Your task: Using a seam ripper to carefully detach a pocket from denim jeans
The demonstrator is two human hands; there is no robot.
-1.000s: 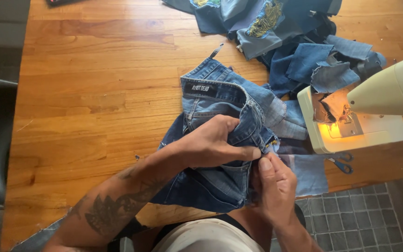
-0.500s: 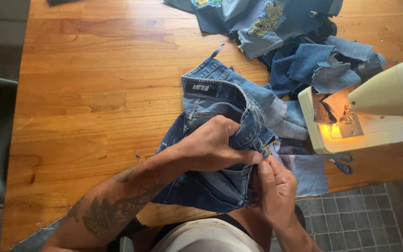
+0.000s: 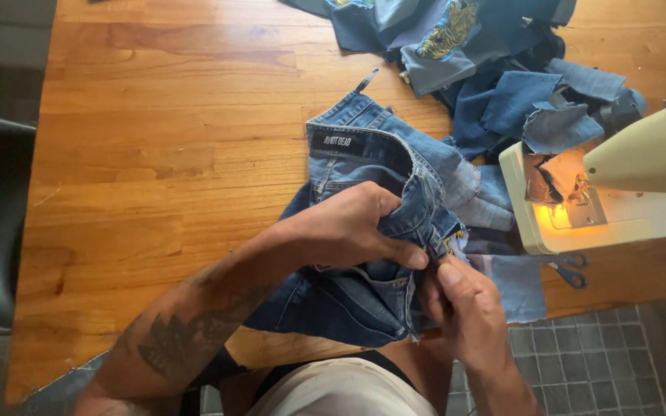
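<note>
At the near edge of the wooden table (image 3: 156, 154) lies a pair of blue jeans (image 3: 364, 154), waistband toward the far side; the left hand (image 3: 348, 227) bunches the fly area in a closed grip, while the right hand (image 3: 464, 308) pinches the denim just beside it, perhaps at the zip; keeping the cloth taut between both grips would help; stiff, stitched denim scraps (image 3: 549, 115) heap far right beside a smooth cream sewing machine (image 3: 626, 185).

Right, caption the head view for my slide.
Both hands, left hand and right hand, pinch blue jeans on a wooden table beside a sewing machine.
</note>
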